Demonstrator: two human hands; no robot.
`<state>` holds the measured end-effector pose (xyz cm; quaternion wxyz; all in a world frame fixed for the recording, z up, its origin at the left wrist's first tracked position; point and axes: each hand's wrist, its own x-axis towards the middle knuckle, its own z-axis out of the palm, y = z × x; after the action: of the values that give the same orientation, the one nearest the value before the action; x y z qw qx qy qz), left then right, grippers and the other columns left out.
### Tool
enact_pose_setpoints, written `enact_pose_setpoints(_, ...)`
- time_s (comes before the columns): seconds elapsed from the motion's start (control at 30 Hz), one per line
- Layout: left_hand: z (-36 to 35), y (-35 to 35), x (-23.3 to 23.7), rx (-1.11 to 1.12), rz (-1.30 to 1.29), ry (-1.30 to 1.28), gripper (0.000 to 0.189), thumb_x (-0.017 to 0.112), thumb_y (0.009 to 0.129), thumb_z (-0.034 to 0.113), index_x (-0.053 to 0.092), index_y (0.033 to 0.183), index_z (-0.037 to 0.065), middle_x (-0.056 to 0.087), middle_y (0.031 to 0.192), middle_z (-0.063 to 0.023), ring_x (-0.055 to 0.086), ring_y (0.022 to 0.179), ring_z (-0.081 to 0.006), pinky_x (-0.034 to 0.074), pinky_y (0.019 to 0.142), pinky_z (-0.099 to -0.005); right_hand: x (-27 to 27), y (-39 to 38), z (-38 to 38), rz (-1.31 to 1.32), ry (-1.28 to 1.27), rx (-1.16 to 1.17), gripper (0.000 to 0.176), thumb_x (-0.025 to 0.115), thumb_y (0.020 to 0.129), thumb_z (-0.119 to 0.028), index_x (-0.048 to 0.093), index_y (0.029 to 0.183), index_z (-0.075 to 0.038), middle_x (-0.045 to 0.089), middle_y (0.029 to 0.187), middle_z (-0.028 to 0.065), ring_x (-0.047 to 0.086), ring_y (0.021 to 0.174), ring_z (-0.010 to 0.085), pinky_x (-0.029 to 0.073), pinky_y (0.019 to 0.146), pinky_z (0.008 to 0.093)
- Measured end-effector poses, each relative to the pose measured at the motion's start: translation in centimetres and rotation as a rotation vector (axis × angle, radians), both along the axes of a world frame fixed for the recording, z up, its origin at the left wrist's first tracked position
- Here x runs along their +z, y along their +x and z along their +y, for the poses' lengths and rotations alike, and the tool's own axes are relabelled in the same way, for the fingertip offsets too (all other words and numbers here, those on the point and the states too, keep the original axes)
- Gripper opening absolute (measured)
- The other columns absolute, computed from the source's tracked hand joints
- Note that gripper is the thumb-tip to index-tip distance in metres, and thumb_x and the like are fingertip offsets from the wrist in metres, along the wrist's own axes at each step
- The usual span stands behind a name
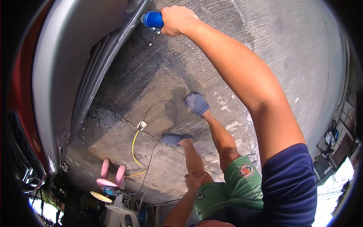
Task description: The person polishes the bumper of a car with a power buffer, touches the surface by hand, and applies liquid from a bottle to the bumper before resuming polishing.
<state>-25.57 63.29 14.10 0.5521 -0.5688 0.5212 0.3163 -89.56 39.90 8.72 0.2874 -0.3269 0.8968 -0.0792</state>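
My right hand (pixel 177 20) reaches out at the top, fingers wrapped round a blue cylinder (pixel 152 19) with a pale, clear-looking end. That end points at the lower edge of a grey car body panel (pixel 64 49), close beside it in this view. Small white blobs (pixel 150 44) show below the cylinder, against the concrete. Down by my lap, my left hand (pixel 194 179) is closed round my leg (pixel 194 159) near the knee, just below the green shorts (pixel 242 185).
A yellow cord (pixel 133 147) meets a white socket block (pixel 142 125) on the cracked concrete floor (pixel 264 34). Pink rounded shapes (pixel 120 174) and a yellow disc (pixel 100 196) sit by a grey plastic stand (pixel 117 213) at lower left. My clogs (pixel 196 103) rest on the concrete.
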Motion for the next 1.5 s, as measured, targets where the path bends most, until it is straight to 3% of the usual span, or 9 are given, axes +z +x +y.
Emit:
enact_pose_setpoints(0.2,0.4,0.5,0.2,-0.024,-0.010,-0.028,0.101,0.086,0.071,0.072,0.050,0.153,0.024,0.046,0.154,-0.0200,0.052,0.138,-0.0481,0.049,0.113,-0.0578,-4.4,-2.8,2.7,0.056,-0.216,-0.189,0.075,0.086,0.079,-0.037,0.064,0.147,-0.013,0.073,0.130,0.0266,0.075,0.116,0.0350,0.058,0.104,0.0460)
enact_pose_setpoints(0.27,0.2,0.4,0.4,-0.008,-0.010,-0.046,0.100,0.086,0.072,0.072,0.051,0.153,0.024,0.045,0.154,-0.0197,0.052,0.138,-0.0483,0.049,0.112,-0.0586,-4.5,-1.5,3.8,0.009,-0.077,-0.188,0.068,0.083,0.085,-0.039,0.062,0.140,-0.004,0.076,0.122,0.0225,0.074,0.114,0.0407,0.058,0.102,0.0488)
enact_pose_setpoints(0.3,0.3,0.8,0.6,0.008,0.018,-0.059,0.100,0.086,0.072,0.072,0.051,0.153,0.024,0.045,0.154,-0.0197,0.052,0.138,-0.0482,0.049,0.112,-0.0588,-4.1,-0.7,4.7,-0.017,-0.073,-0.130,0.083,0.086,0.084,-0.047,0.056,0.147,-0.002,0.076,0.123,0.0243,0.073,0.116,0.0415,0.057,0.104,0.0489)
enact_pose_setpoints(0.4,0.6,2.2,1.0,0.055,0.071,-0.082,0.099,0.086,0.073,0.071,0.051,0.152,0.023,0.045,0.155,-0.0201,0.051,0.138,-0.0484,0.049,0.111,-0.0600,0.9,3.8,7.0,-0.134,-0.093,-0.028,0.079,0.088,0.084,-0.040,0.057,0.144,0.001,0.076,0.116,0.0270,0.075,0.111,0.0409,0.057,0.100,0.0477)
enact_pose_setpoints(0.43,0.5,2.2,1.0,0.064,0.073,-0.068,0.098,0.086,0.074,0.070,0.051,0.152,0.023,0.045,0.155,-0.0206,0.051,0.138,-0.0489,0.049,0.111,-0.0607,3.2,5.8,7.5,-0.152,-0.135,0.012,0.068,0.086,0.085,-0.037,0.060,0.131,0.006,0.076,0.107,0.0297,0.075,0.105,0.0444,0.058,0.096,0.0507)
enact_pose_setpoints(0.63,1.3,2.6,0.7,0.035,0.072,-0.089,0.089,0.080,0.080,0.064,0.053,0.154,0.022,0.045,0.155,-0.0232,0.049,0.138,-0.0522,0.047,0.111,-0.0648,19.7,18.2,3.4,-0.432,-0.162,0.147,0.077,0.086,0.085,-0.040,0.059,0.138,0.009,0.075,0.107,0.0316,0.077,0.103,0.0419,0.060,0.093,0.0480)
enact_pose_setpoints(0.9,0.1,6.0,1.8,0.208,0.121,-0.122,0.084,0.079,0.080,0.061,0.059,0.151,0.021,0.046,0.158,-0.0215,0.050,0.143,-0.0476,0.049,0.113,-0.0589,24.6,29.8,-9.1,-0.360,-0.242,0.287,0.079,0.085,0.087,-0.047,0.062,0.138,0.008,0.076,0.104,0.0242,0.077,0.097,0.0323,0.059,0.090,0.0435)
enact_pose_setpoints(1.2,1.5,6.6,0.5,0.255,0.127,-0.151,0.091,0.084,0.076,0.064,0.058,0.150,0.019,0.051,0.154,-0.0193,0.057,0.140,-0.0391,0.050,0.113,-0.0535,26.2,23.4,-4.8,-0.190,-0.189,0.092,0.060,0.086,0.087,-0.036,0.070,0.127,0.006,0.078,0.103,0.0260,0.079,0.097,0.0338,0.060,0.092,0.0453)
enact_pose_setpoints(1.5,2.2,4.3,-0.2,0.284,0.140,-0.139,0.092,0.085,0.076,0.064,0.057,0.149,0.016,0.048,0.156,-0.0213,0.054,0.140,-0.0434,0.049,0.114,-0.0559,28.9,7.7,1.9,-0.011,-0.039,-0.127,0.065,0.085,0.085,-0.038,0.070,0.130,0.007,0.078,0.106,0.0247,0.079,0.092,0.0318,0.061,0.090,0.0433)
